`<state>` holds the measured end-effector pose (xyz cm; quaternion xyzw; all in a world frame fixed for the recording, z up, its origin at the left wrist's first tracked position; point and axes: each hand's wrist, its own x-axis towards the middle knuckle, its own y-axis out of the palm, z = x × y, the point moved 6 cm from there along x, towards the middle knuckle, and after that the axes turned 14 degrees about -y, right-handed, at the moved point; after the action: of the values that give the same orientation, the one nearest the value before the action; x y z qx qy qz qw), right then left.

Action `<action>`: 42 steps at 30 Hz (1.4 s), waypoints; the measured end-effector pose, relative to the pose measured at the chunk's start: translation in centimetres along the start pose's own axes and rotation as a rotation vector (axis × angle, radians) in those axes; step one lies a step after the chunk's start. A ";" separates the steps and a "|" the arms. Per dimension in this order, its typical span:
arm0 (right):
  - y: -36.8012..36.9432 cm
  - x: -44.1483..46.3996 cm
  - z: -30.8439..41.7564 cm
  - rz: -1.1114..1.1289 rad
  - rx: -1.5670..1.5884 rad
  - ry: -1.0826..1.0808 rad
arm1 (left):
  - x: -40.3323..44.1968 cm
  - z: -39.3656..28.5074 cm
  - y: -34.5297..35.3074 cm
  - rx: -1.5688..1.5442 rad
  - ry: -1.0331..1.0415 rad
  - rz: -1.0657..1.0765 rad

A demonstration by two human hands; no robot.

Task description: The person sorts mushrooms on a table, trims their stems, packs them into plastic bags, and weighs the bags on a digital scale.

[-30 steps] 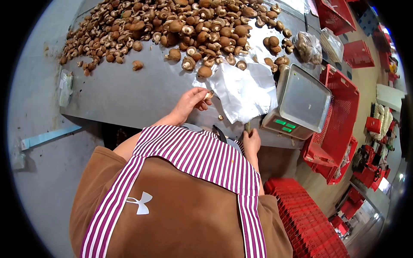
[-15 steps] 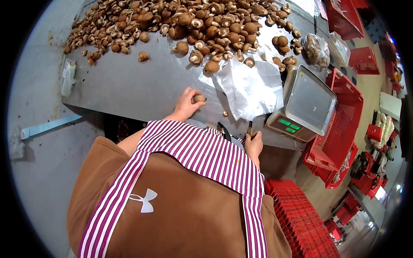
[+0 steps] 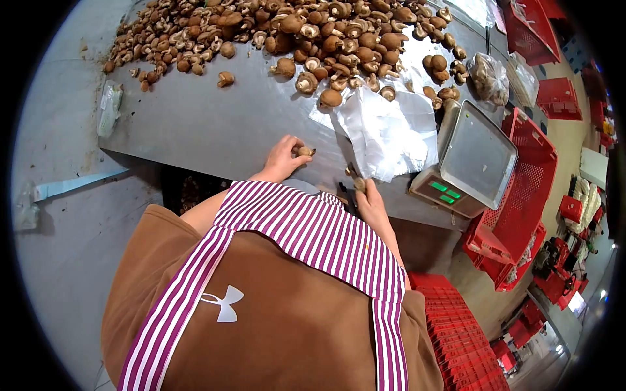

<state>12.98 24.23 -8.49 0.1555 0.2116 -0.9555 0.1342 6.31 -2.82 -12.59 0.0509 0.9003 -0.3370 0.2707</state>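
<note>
My left hand (image 3: 284, 159) is closed around a mushroom (image 3: 304, 151) just above the table's near edge, with the stem end showing past my fingers. In my right hand (image 3: 372, 203) is a small knife (image 3: 359, 184), its handle in my grip and its dark, thin blade pointing up and left. The two hands are apart, the knife to the right of the mushroom. A white plastic bag (image 3: 385, 133) lies flat just beyond my right hand. Farther back spreads a big heap of brown mushrooms (image 3: 326, 45).
A scale (image 3: 479, 156) with a lit green display stands on the right, beside red crates (image 3: 521, 182). More stacked red crates (image 3: 456, 326) are at the lower right. A filled clear bag (image 3: 489, 78) sits behind the scale; a plastic packet (image 3: 109, 109) lies at the table's left corner.
My right hand has moved left and slightly up with the knife, closer to the left hand. The left hand still holds the mushroom in nearly the same place. The view has shifted slightly.
</note>
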 end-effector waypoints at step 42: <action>2.7 1.8 0.5 0.229 -0.460 0.061 | 0.5 2.0 -0.1 -0.224 -0.049 0.025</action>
<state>12.09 21.35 -9.68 0.1724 0.4084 -0.8557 0.2671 6.80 -4.24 -14.01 0.0231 0.9247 -0.2320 0.3010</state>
